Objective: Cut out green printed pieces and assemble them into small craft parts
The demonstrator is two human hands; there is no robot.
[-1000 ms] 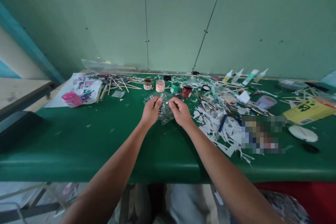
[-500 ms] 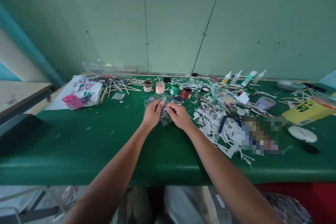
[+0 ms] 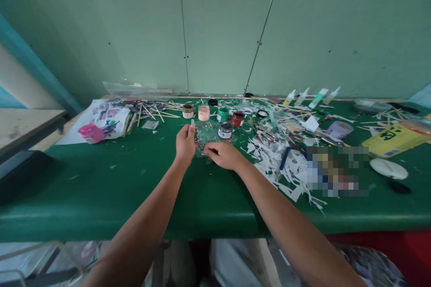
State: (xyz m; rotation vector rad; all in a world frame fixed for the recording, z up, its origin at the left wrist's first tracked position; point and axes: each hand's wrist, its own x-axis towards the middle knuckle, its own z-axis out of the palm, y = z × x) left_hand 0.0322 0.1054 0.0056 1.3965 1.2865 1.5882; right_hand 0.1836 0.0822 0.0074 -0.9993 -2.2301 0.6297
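Note:
A clear plastic bag with small dark, white and green patterned pieces lies between my hands. My left hand is closed on the bag's left edge, thumb up. Lower down, my right hand has its thumb and fingers pinched on the bag's near part; its fingertips are partly hidden. Just beyond my right hand stands a black paint jar. Behind are a dark red jar, a green jar, a pale pink jar and a brown jar.
White paper scraps spread to the right, beside a yellow package and a white oval object. Glue bottles lean near the wall. Leftward, a pink container rests on a printed sheet. Wooden sticks lie behind.
My hands have moved apart: the left went left to the bag's edge, the right lower and slightly left. More of the bag and the black jar now shows.

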